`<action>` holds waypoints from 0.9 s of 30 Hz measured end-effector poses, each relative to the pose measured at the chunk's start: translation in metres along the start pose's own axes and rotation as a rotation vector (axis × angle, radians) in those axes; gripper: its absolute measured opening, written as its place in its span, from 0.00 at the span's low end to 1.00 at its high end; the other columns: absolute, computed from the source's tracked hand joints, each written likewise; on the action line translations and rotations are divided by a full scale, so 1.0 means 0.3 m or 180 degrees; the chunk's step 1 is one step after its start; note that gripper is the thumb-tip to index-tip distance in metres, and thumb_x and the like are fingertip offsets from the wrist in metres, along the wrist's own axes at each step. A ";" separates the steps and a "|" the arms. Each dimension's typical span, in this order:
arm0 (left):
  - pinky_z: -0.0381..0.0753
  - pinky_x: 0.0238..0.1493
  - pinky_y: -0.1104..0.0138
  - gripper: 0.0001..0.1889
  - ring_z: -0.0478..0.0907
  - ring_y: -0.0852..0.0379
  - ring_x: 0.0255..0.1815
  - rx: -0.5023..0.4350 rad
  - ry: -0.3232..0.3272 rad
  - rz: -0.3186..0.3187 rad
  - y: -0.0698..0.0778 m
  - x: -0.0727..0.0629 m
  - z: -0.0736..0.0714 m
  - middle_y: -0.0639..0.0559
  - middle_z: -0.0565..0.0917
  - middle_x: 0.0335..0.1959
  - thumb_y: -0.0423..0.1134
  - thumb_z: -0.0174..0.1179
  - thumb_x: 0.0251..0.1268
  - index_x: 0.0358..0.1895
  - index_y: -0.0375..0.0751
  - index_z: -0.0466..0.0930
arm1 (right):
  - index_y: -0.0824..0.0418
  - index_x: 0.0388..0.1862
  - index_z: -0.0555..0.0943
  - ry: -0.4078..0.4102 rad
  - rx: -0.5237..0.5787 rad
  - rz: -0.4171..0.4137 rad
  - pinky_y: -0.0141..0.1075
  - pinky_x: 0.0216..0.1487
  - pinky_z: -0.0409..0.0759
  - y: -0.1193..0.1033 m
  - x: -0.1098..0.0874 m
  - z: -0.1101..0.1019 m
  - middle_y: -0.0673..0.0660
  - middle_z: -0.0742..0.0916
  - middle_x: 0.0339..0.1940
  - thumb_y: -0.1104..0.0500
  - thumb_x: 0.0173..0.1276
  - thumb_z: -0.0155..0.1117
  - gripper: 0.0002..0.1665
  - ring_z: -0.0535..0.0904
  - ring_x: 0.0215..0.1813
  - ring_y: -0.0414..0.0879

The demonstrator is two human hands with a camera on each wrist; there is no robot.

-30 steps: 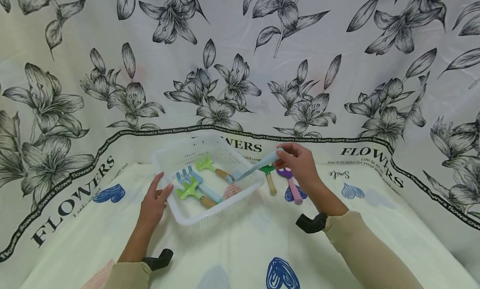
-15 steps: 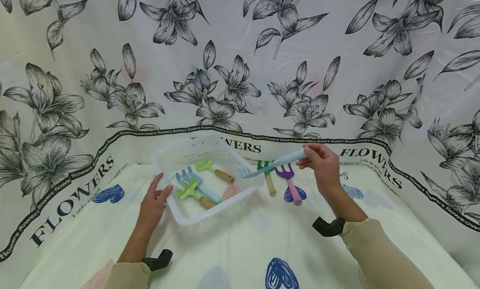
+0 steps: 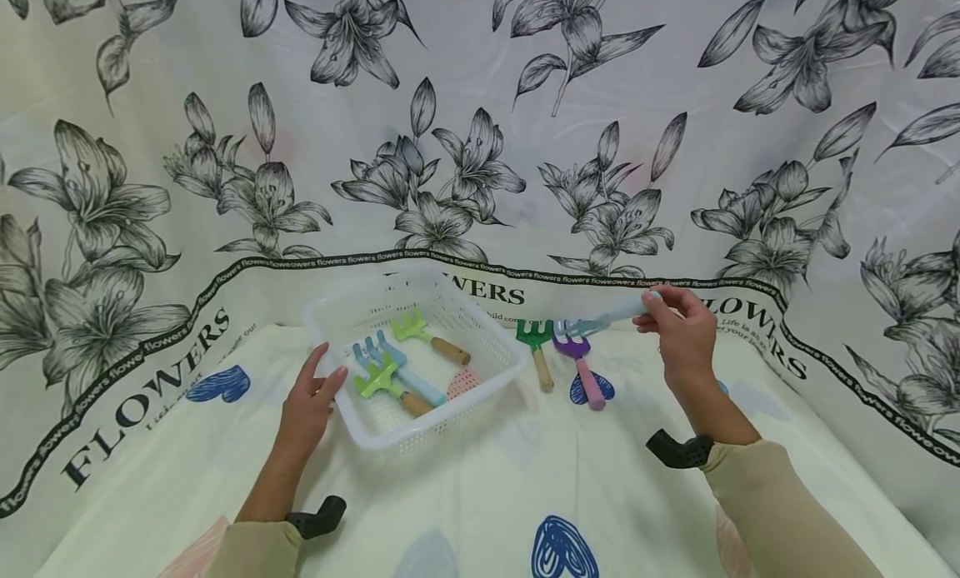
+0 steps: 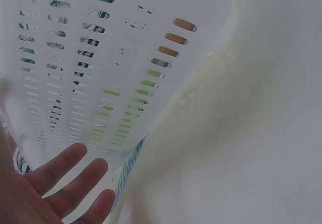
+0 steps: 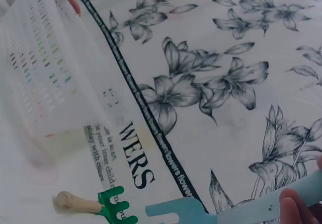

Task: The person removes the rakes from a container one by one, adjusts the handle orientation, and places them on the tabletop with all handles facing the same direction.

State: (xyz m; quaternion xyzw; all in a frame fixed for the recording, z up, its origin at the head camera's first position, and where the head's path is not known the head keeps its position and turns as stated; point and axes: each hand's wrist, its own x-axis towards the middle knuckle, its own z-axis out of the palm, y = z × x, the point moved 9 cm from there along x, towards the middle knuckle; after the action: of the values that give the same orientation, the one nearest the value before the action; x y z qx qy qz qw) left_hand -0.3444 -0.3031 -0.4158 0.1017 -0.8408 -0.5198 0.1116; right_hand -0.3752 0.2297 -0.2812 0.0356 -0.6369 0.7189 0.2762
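In the head view, the right hand (image 3: 686,336) and the pale blue fork (image 3: 622,310) have moved farther right than half a second earlier, so the tines that crossed the right rim of the basket (image 3: 442,420) now overlap the purple fork (image 3: 589,385); the left hand (image 3: 307,399) and the basket have stayed put. The pale blue fork is pinched between thumb and fingers, up in the air, out of the basket but not yet laid down. Two others already lie on the tablecloth (image 3: 487,495), the dark green fork (image 3: 542,368) and, just right of it, the purple fork. Three remain inside: the second blue fork (image 3: 426,388), the near light green fork (image 3: 384,381) and the far light green fork (image 3: 423,334). The flowered hanging (image 3: 450,53) rises close behind, and the two laid forks take up the space under the raised tines; how high these hang I cannot tell. In the left wrist view, straight, spread fingers lie by the basket's outer wall; the thumb is out of sight. In the right wrist view, fingertips press on the pale blue fork's handle, its tines near the dark green fork's head, with the basket well apart on the left.
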 end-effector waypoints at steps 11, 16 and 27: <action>0.71 0.60 0.46 0.42 0.68 0.36 0.64 0.0017 -0.0028 -0.0033 0.000 0.000 -0.006 0.33 0.66 0.67 0.70 0.45 0.66 0.78 0.68 0.39 | 0.67 0.52 0.78 0.0134 -0.1326 0.0275 0.27 0.32 0.81 0.135 0.009 -0.088 0.56 0.82 0.40 0.55 0.69 0.64 0.19 0.82 0.25 0.35; 0.71 0.60 0.45 0.41 0.67 0.38 0.63 0.0026 -0.0074 0.0008 0.000 -0.002 -0.006 0.33 0.66 0.67 0.69 0.44 0.67 0.79 0.65 0.39 | 0.66 0.52 0.78 0.0172 -0.1545 0.0176 0.26 0.33 0.81 0.181 0.008 -0.116 0.57 0.82 0.42 0.54 0.69 0.64 0.19 0.81 0.26 0.33; 0.71 0.60 0.46 0.41 0.67 0.38 0.64 0.0027 -0.0055 0.0033 0.004 0.000 0.003 0.34 0.66 0.68 0.69 0.44 0.68 0.79 0.65 0.40 | 0.68 0.50 0.79 0.0223 -0.1781 0.0167 0.24 0.31 0.80 0.218 -0.018 -0.155 0.60 0.82 0.39 0.60 0.67 0.65 0.16 0.81 0.26 0.32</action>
State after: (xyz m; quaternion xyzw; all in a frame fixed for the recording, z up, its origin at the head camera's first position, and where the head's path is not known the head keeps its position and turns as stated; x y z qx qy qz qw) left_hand -0.3448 -0.3018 -0.4153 0.0932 -0.8444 -0.5166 0.1066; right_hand -0.3858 0.2689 -0.3507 -0.0833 -0.8014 0.5228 0.2784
